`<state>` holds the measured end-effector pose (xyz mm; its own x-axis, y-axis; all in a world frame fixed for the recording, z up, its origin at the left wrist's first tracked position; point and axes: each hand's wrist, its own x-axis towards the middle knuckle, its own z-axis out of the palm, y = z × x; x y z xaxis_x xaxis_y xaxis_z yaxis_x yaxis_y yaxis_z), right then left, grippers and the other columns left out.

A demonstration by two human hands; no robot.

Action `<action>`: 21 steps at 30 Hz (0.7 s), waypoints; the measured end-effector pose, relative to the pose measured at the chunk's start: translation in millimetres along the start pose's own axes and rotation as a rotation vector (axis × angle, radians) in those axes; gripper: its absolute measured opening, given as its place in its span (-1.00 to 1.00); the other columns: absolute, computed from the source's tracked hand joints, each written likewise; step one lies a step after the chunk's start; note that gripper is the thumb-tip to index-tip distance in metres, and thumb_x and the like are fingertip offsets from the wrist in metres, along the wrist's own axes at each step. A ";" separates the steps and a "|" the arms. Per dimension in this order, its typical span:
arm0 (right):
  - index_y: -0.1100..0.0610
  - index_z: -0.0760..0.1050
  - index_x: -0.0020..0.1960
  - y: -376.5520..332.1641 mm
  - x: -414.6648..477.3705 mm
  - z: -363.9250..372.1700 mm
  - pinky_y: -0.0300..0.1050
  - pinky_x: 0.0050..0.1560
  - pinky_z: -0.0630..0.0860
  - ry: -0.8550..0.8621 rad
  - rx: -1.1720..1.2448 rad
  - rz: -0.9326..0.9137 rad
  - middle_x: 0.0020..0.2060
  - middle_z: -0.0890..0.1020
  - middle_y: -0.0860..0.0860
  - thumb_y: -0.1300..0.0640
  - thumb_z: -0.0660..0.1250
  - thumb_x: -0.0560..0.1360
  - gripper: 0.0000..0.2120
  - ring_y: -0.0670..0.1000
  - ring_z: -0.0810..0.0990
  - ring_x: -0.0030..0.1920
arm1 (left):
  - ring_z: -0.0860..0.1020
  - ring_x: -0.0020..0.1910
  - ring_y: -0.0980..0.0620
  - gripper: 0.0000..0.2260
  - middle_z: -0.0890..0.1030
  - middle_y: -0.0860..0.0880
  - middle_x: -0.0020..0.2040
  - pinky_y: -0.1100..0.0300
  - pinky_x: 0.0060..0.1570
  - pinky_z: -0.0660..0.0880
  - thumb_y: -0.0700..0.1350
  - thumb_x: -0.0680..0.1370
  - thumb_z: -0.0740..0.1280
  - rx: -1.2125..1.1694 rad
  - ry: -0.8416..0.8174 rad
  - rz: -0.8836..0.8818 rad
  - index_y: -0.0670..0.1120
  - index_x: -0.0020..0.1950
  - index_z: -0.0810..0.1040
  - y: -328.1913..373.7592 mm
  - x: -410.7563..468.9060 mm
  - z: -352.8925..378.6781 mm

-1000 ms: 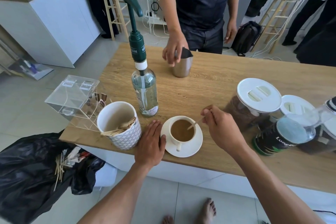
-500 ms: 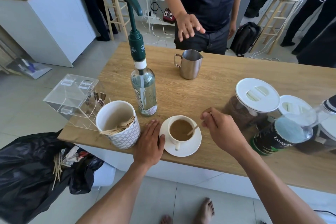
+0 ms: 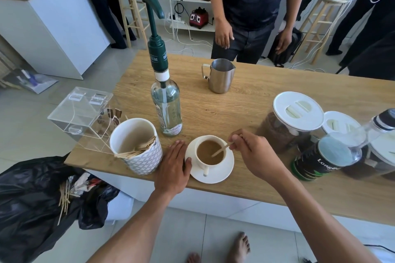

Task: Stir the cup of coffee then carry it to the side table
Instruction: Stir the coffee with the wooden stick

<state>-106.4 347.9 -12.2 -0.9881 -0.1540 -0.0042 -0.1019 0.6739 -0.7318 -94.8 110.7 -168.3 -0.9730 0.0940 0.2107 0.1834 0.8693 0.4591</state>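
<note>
From the head camera, the cup of milky coffee sits on a white saucer near the front edge of the wooden table. The left hand lies flat on the tabletop just left of the saucer, fingers straight and pressed together, the thumb touching the saucer's rim. The right hand pinches the upper end of a wooden stir stick between thumb and fingertips; the stick slants down with its lower end in the coffee.

A patterned holder of wooden sticks stands left of the left hand, with a clear acrylic box beyond it. A pump bottle stands behind the cup and a steel pitcher farther back. White-lidded jars and a green tin crowd the right side.
</note>
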 end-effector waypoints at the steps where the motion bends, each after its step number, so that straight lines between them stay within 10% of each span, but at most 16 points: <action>1: 0.05 0.55 -0.04 0.7 -0.3 -0.6 -0.04 -0.08 0.58 0.006 -0.011 0.015 -0.27 0.65 -0.18 0.06 0.17 0.63 -0.80 -0.13 0.63 -0.17 | 0.32 0.51 -0.05 -0.54 0.43 -0.09 0.48 0.04 0.51 0.22 0.06 0.67 0.04 0.002 0.000 0.003 -0.13 0.49 0.39 0.4 0.1 -0.3; 21: 0.06 0.54 -0.03 4.5 -1.1 -4.9 -0.09 -0.11 0.56 0.067 -0.016 0.009 -0.25 0.65 -0.14 0.08 0.16 0.65 -0.80 -0.13 0.63 -0.18 | 0.30 0.51 -0.06 -0.56 0.43 -0.09 0.48 0.16 0.55 0.07 0.02 0.68 0.02 0.007 0.008 0.050 -0.11 0.49 0.39 -1.7 0.6 -0.2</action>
<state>-106.4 354.7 -12.2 -0.9944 -0.0996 0.0351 -0.0942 0.6869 -0.7206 -95.7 109.3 -168.8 -0.9615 0.1336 0.2401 0.2308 0.8669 0.4419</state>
